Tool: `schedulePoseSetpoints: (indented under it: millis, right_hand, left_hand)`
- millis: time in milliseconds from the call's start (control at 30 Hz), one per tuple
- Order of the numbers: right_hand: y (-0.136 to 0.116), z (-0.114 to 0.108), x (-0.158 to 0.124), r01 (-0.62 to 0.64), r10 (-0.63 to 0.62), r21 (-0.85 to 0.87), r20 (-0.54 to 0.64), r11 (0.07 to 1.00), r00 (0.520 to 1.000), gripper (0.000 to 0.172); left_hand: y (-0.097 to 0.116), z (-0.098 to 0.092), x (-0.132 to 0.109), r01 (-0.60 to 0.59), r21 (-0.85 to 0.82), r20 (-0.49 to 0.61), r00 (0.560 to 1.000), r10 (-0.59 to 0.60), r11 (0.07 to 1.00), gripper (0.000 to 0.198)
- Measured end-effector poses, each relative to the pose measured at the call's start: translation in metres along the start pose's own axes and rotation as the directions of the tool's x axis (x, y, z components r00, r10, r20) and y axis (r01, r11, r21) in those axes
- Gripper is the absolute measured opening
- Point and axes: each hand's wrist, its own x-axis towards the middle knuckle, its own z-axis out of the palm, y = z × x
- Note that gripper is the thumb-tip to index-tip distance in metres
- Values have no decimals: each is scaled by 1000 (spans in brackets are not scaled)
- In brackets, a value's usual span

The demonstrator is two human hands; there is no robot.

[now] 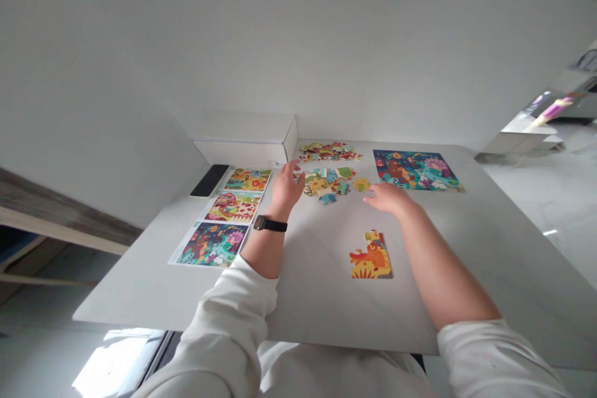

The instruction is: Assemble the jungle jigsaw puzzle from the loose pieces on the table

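Observation:
My left hand (286, 188), with a dark watch on its wrist, hovers at the left edge of a loose pile of puzzle pieces (326, 183). Its fingers are apart and nothing shows in them. Beside a single yellow puzzle piece (361, 185), my right hand (390, 198) reaches in from the right, fingers stretched and thumb apart. Whether its fingertips touch that piece I cannot tell. Closer to me lies a joined puzzle section (372, 258) in orange and yellow with a lion on it. Behind the loose pile is a second heap of puzzle pieces (330, 151), mostly red and yellow.
An assembled dark-blue puzzle (416, 170) lies at the back right of the white table (317, 305). On the left are a reference sheet (214, 244) with three pictures and a black phone-like slab (209, 180). A white box (242, 150) stands against the wall.

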Motion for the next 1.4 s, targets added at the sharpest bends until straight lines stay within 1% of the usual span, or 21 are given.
schedulePoseSetpoints:
  millis: [67, 100, 167, 233, 300, 400, 467, 567, 633, 700, 800, 967, 1033, 1100, 1200, 1333, 1400]
  right_hand:
    - [-4, 9, 4, 22, -22, -5, -68, 1000, 997, 49]
    - [-8, 14, 6, 53, -53, -3, -113, 999, 992, 48]
    - [-17, 25, 9, 153, -148, 6, -204, 988, 968, 47]
    - [-29, 35, 10, 264, -250, 20, -262, 964, 932, 49]
    - [-39, 45, 11, 349, -330, 26, -261, 937, 907, 55]
    - [-44, 57, 12, 415, -403, 16, -208, 910, 891, 61]
    - [-42, 59, 14, 417, -406, 15, -195, 909, 893, 57]
    - [-34, 56, 15, 383, -369, 23, -221, 923, 903, 46]
    - [-29, 52, 16, 360, -344, 28, -236, 932, 909, 40]
    - [-24, 47, 16, 334, -316, 37, -242, 942, 917, 36]
    - [-18, 43, 17, 289, -267, 58, -244, 955, 932, 31]
    - [-15, 39, 16, 180, -158, 74, -241, 981, 958, 26]
    - [-16, 38, 16, 155, -133, 74, -244, 985, 960, 26]
    - [-17, 39, 16, 167, -143, 78, -255, 983, 956, 28]
    - [-18, 40, 16, 228, -201, 79, -257, 970, 945, 33]
    - [-16, 40, 16, 306, -286, 79, -197, 949, 938, 27]
    - [-15, 38, 17, 357, -339, 95, -168, 929, 926, 22]
  left_hand:
    - [-4, 4, 1, -57, 7, 33, 998, 57, 998, 46]
    - [-7, 4, 2, -88, 17, 57, 995, 87, 996, 45]
    - [-13, 2, 5, -123, 43, 99, 988, 118, 991, 41]
    - [-18, -1, 9, -134, 70, 131, 984, 124, 988, 38]
    - [-20, -3, 12, -150, 91, 166, 977, 133, 984, 36]
    - [-13, -1, 11, -217, 92, 232, 954, 191, 972, 36]
    - [-5, 4, 7, -275, 69, 275, 929, 247, 959, 40]
    - [5, 13, -1, -336, 43, 330, 894, 304, 941, 47]
    - [8, 17, -4, -350, 41, 373, 874, 311, 936, 52]
    - [8, 20, -6, -350, 46, 421, 856, 300, 935, 51]
    - [4, 21, -6, -351, 51, 468, 835, 288, 935, 41]
    - [-1, 13, -1, -363, 21, 477, 822, 310, 932, 17]
    - [-1, 8, 1, -363, 2, 485, 815, 317, 932, 12]
    - [-2, 4, 2, -347, -1, 497, 813, 302, 938, 18]
    - [-1, 1, 4, -315, 31, 509, 822, 256, 949, 36]
    - [-2, 1, 4, -326, 128, 436, 867, 242, 937, 52]
    - [-5, 3, 3, -302, 182, 399, 893, 211, 936, 58]
